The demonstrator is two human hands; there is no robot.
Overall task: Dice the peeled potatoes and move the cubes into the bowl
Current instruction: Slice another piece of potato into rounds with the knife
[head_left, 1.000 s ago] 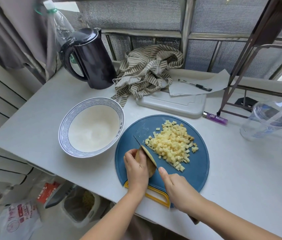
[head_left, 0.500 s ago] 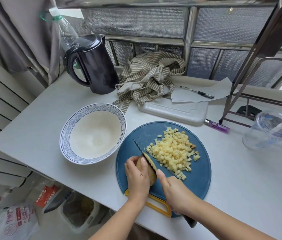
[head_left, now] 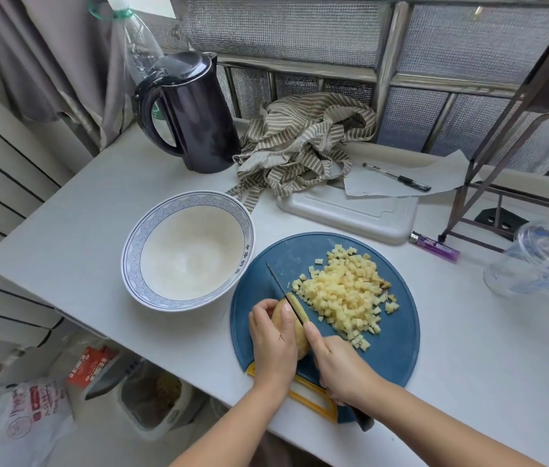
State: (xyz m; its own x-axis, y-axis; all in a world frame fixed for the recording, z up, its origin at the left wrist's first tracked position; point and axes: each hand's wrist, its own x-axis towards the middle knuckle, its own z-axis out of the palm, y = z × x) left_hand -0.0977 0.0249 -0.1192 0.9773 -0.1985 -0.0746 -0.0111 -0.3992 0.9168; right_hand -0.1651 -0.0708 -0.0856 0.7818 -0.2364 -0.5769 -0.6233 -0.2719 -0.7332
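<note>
The potato (head_left: 301, 342) is lying on the near left part of the blue cutting board (head_left: 397, 348), mostly hidden beneath the left hand (head_left: 273, 335), whose grip is curling over its top and left side, probably pinning it so it is not rolling under the blade. What is showing suggests its long axis is running from the near edge away and slightly leftward, roughly parallel to the knife (head_left: 281, 288). The cut therefore seems to be taking a lengthwise slab off the right flank, and a thin pale slice is standing just right of the blade. The right hand (head_left: 340, 369) is wrapping its grip round the knife handle, with the forefinger stretching along the spine, likely for steadier downward pressure; the tip is pointing away and to the left. The heap of cubes (head_left: 347, 291) is sitting on the board just right of the blade, pushed aside to leave cutting room. The bowl (head_left: 151, 217) is waiting just left of the board, holding no cubes yet, close enough for scraping across. On the surface (head_left: 64, 247) beyond, a dark kettle (head_left: 195, 112), a striped cloth (head_left: 306, 143) and a white board (head_left: 350, 214) are standing well clear.
</note>
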